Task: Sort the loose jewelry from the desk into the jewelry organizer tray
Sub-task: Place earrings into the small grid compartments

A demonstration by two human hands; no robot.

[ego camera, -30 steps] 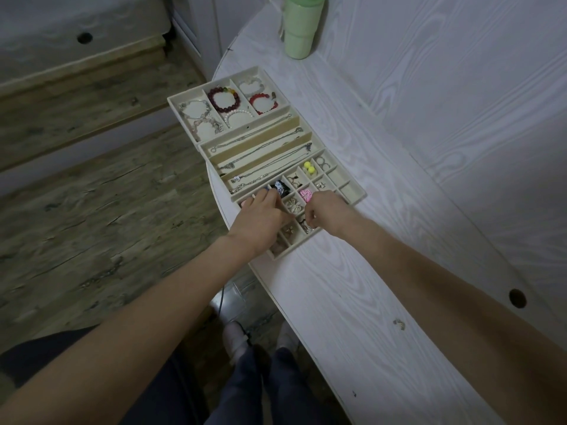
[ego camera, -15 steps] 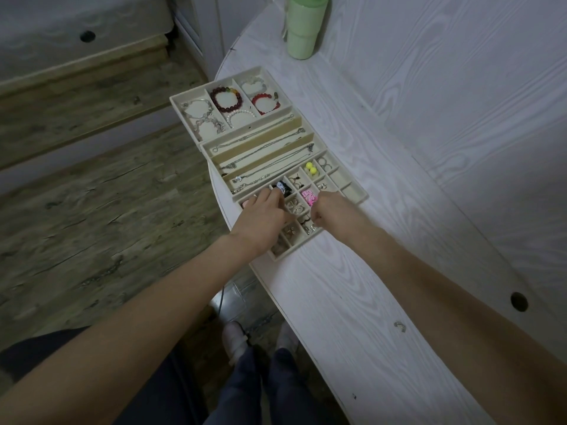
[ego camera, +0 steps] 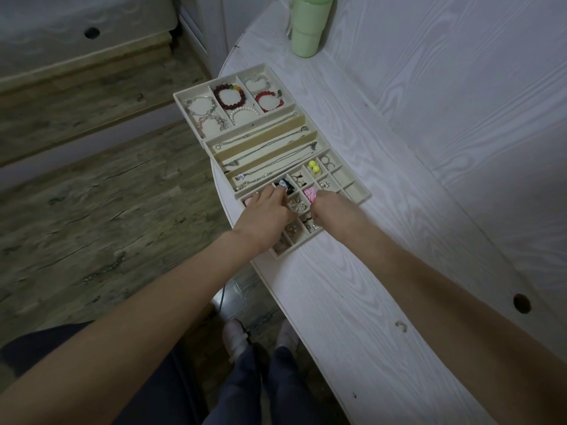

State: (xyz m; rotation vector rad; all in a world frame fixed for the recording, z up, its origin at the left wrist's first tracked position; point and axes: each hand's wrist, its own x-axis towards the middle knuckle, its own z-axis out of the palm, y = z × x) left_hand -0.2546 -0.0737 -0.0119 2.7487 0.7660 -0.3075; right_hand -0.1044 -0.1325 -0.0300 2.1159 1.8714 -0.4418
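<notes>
My left hand lies over the near-left part of the cream, many-compartment jewelry organizer tray, and its fingers are stretched forward, close together, with the tips at a small black and white piece in one small square compartment. If they press it or only touch it, I cannot tell. My right hand is on the near-right part of the tray, just beside a pink flower-shaped piece; its fingers are curled down into the small compartments, and I cannot tell whether they hold something.

The tray stands at the left edge of the white wood-grain counter, and a part of it goes over the edge. In the far compartments are bracelets: a dark red bead bracelet, a bright red bead bracelet, a white pearl bracelet and silver chain bracelets. In the long middle compartments lie thin silver necklaces. Two yellow round beads and silver rings are in the small compartments.

One small loose silver piece lies on the counter near me, well apart from the tray. A light green plastic cup stands at the far end of the counter.
</notes>
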